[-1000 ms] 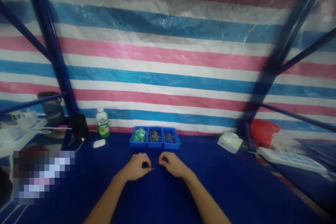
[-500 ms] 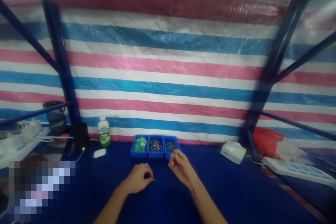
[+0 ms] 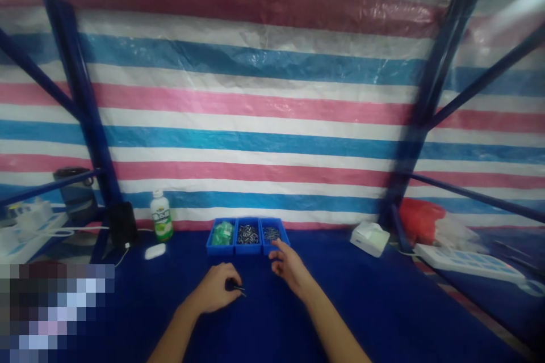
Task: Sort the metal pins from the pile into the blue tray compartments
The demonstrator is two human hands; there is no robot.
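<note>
My left hand [image 3: 217, 289] is above the blue tabletop [image 3: 264, 332], thumb and fingers closed on thin metal pins [image 3: 240, 288] whose ends stick out to the right. Their exact kind is too small to tell. Just in front of the right-hand bin, my right hand [image 3: 292, 272] has its fingers apart and slightly curled, with nothing visible in them. Three blue bins stand side by side: the left bin [image 3: 220, 249] holds green pieces, the middle bin [image 3: 247, 249] short metal parts, the right bin [image 3: 266, 250] thin metal pins or screws.
At the left stand a white-and-green bottle [image 3: 162, 218], a white oval case [image 3: 155, 251] and a black device [image 3: 121, 226]. A tissue pack [image 3: 370, 239], a red bag [image 3: 419, 221] and a power strip [image 3: 468, 266] lie right. Blue frame posts and a striped sheet [image 3: 255, 153] bound the back.
My right hand's fingers have opened from a pinch. Two thin pins now show at my left fingertips, where one showed before. The view has shifted slightly right.
</note>
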